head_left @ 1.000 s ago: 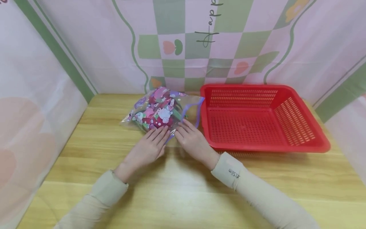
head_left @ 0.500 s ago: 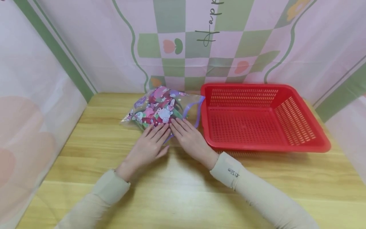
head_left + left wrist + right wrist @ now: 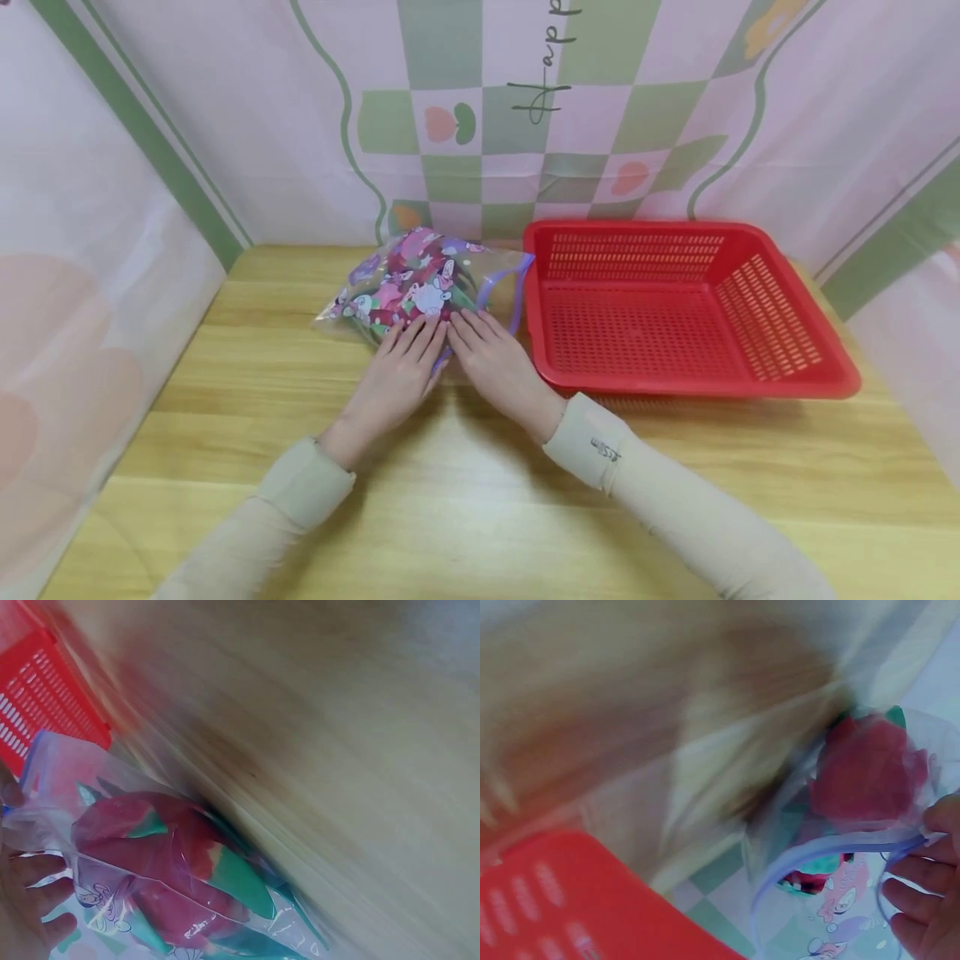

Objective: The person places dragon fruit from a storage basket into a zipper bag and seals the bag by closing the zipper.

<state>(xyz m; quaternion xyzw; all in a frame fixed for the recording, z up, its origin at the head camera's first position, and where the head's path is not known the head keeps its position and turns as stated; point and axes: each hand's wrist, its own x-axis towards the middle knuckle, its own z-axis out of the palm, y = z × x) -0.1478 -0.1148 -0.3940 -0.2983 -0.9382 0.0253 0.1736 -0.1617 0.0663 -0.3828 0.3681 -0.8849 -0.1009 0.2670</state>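
Observation:
A clear plastic zip bag (image 3: 397, 283) with a pink and purple cartoon print lies on the table, bulging with red and green things whose kind I cannot tell. Its purple zip edge (image 3: 517, 300) faces right and towards me, with a gap in it on the far side. My left hand (image 3: 393, 379) pinches the near corner, fingers on top and thumb mostly hidden below. Close beside it my right hand (image 3: 498, 367) holds the same edge. In the right wrist view, the purple zip strip (image 3: 840, 844) runs between the right thumb and the bent fingers (image 3: 915, 900).
A red plastic basket (image 3: 637, 383) with slotted walls stands right of the bag, nearly touching the zip edge. Both rest on a wooden table (image 3: 480, 517). A printed cloth (image 3: 300, 125) hangs behind and along the sides.
My right hand has shifted slightly left along the bag's edge, its fingertips now near the left hand's. The left thumb, spread out half a second ago, is tucked in. The basket has not moved.

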